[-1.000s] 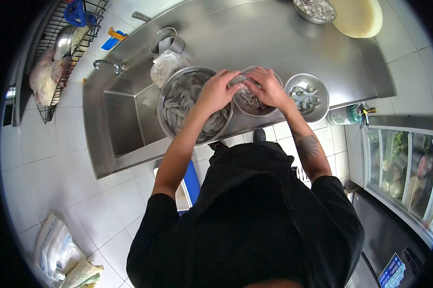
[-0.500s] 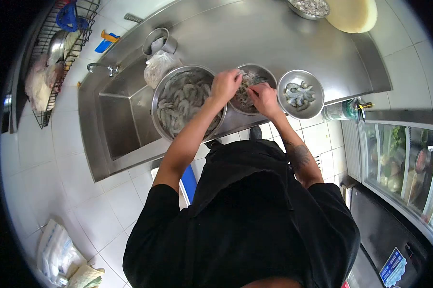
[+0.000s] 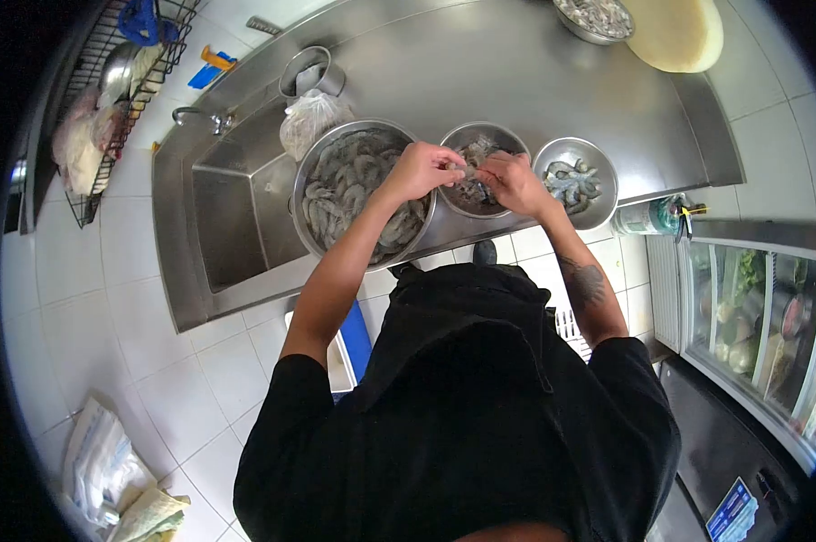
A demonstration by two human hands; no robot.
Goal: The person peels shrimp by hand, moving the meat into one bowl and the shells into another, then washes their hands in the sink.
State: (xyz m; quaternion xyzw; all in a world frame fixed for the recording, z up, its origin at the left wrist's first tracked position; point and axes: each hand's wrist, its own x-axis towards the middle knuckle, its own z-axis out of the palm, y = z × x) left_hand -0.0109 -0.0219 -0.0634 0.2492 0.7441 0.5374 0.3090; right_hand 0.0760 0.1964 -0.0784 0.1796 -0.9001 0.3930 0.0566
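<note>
My left hand (image 3: 423, 172) is closed in a pinch on a shrimp (image 3: 465, 170) above the middle steel bowl (image 3: 453, 204), which holds shells and scraps. From the other side, the closed fingers of my right hand (image 3: 515, 183) meet the same shrimp and partly cover it. Left of that bowl stands a large steel pot (image 3: 301, 237) full of whole grey shrimp (image 3: 347, 185). At the right, close to my right wrist, is a steel bowl (image 3: 609, 203) with peeled shrimp (image 3: 573, 184) in its middle.
Left of the pot are a sink basin (image 3: 232, 230) with a tap (image 3: 200, 116), a plastic bag (image 3: 310, 125) and a small steel pot (image 3: 332, 81). Another bowl (image 3: 596, 32) and a round pale board (image 3: 677, 34) sit at the back right. A glass-front fridge (image 3: 759, 312) stands right.
My hands have come closer together over the middle bowl, with fingertips now meeting at the shrimp. The right hand has turned. The whole view has shifted slightly.
</note>
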